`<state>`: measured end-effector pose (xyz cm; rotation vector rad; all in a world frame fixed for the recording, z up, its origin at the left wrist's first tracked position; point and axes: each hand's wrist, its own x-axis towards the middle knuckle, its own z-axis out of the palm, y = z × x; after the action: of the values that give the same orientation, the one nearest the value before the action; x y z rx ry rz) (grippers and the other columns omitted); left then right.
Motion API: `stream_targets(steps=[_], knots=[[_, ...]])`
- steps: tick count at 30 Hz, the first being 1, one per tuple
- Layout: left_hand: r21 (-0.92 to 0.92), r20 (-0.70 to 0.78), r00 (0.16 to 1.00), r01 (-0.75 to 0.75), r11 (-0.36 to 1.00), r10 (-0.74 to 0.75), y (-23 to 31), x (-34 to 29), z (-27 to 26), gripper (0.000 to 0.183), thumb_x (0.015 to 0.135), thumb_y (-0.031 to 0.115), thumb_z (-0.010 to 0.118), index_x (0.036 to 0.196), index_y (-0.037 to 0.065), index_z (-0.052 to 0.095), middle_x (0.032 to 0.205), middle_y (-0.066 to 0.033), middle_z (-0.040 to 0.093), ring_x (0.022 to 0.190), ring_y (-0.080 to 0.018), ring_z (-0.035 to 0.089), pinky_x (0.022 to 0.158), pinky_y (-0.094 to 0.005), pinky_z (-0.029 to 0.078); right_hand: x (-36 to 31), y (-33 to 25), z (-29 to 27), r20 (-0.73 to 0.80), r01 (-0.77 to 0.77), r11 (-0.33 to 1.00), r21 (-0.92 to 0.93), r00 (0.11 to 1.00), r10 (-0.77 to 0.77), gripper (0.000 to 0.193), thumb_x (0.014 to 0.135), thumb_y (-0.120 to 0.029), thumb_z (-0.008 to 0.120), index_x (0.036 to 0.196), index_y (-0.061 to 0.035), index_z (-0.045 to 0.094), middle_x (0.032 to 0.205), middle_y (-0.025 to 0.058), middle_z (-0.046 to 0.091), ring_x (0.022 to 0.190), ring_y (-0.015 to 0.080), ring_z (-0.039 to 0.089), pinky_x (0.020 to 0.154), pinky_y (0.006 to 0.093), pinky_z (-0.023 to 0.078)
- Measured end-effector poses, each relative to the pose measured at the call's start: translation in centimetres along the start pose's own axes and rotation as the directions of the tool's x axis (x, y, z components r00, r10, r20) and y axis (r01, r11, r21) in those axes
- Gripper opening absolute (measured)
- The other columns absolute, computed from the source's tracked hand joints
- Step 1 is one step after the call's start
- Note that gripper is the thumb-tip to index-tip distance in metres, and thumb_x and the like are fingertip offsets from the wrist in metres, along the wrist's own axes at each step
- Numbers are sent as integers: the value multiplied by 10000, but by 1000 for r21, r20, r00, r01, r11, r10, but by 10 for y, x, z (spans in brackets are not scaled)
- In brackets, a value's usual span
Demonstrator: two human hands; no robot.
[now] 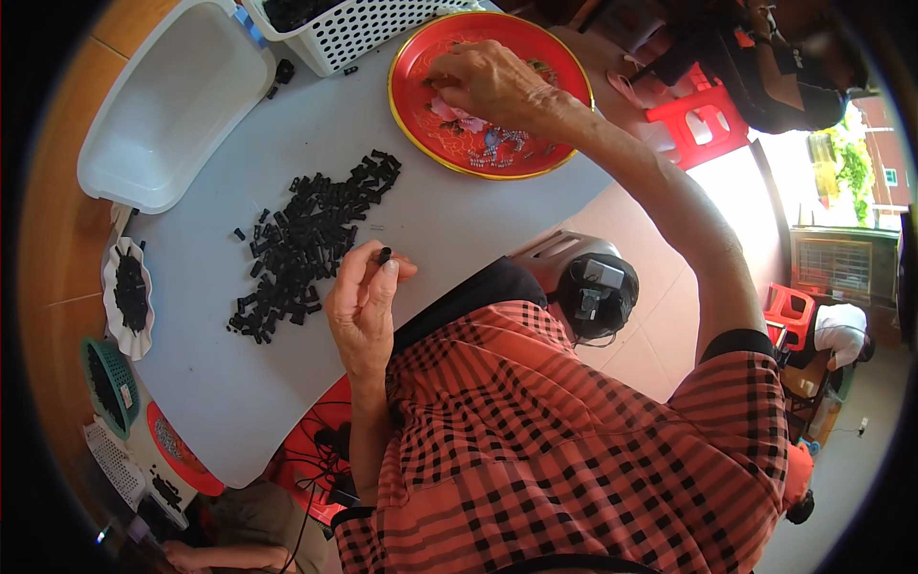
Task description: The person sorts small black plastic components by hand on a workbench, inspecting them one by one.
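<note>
At the far side of the surface (210, 402), a round red tray (413, 107) contains small silvery pieces (502, 145); a white perforated basket (359, 36) contains black pieces (295, 11). The left hand (363, 304) pinches one black tubular part (384, 254), beside the black heap's (311, 225) near right edge. The right hand (478, 84) is over the tray, fingers curled; whether it holds something, one cannot tell.

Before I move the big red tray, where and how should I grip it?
Probably hold the big red tray by opposite sides of its yellow rim, from left and right: it's wide and round, and small pieces inside suggest keeping it level.
</note>
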<state>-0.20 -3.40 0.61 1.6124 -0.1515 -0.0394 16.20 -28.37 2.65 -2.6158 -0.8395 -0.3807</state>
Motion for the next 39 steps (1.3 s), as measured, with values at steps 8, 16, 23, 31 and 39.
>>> stream_targets(steps=[8, 16, 23, 31, 39], knots=[[-38, -13, 1000, 25, 999, -26, 2, 0, 1, 183, 910, 80, 557, 1057, -28, 575, 816, -84, 652, 754, -126, 613, 726, -248, 488, 14, 3, -3, 173, 0, 999, -45, 985, 8, 138, 732, -43, 600, 852, 5, 649, 721, 150, 645, 684, 292, 637, 660, 378, 513], [-24, -13, 999, 42, 999, -42, 4, 0, 2, 195, 909, 114, 556, 1041, -27, 585, 801, -75, 644, 759, -121, 599, 737, -246, 465, 11, 7, -4, 75, 44, 998, -49, 996, -41, 173, 719, -49, 594, 875, -2, 652, 772, 157, 637, 734, 314, 621, 697, 416, 498], [-13, -3, 1000, 21, 1000, -21, 2, 0, 1, 177, 917, 100, 556, 1037, -29, 575, 802, -77, 642, 753, -121, 608, 720, -244, 483, 16, 9, -2, 187, 20, 994, -104, 982, 0, 155, 716, -47, 590, 853, 5, 640, 754, 164, 622, 752, 334, 613, 701, 433, 488], [-155, -46, 994, 89, 984, -97, 6, 5, 2, 198, 912, 143, 564, 999, -32, 594, 791, -68, 654, 737, -92, 573, 719, -223, 454, 9, -34, -4, 31, -94, 923, 373, 996, 89, 167, 725, -5, 622, 884, -8, 673, 726, 60, 659, 638, 127, 619, 596, 268, 504], [-478, -39, 981, 149, 866, -191, -1, 11, -1, 229, 917, 153, 552, 1034, -39, 598, 817, -87, 654, 758, -125, 580, 751, -251, 459, -2, -120, 5, 300, -293, 462, 837, 952, 60, 121, 792, -17, 656, 910, -19, 685, 782, 8, 653, 717, 35, 587, 645, 193, 486]])
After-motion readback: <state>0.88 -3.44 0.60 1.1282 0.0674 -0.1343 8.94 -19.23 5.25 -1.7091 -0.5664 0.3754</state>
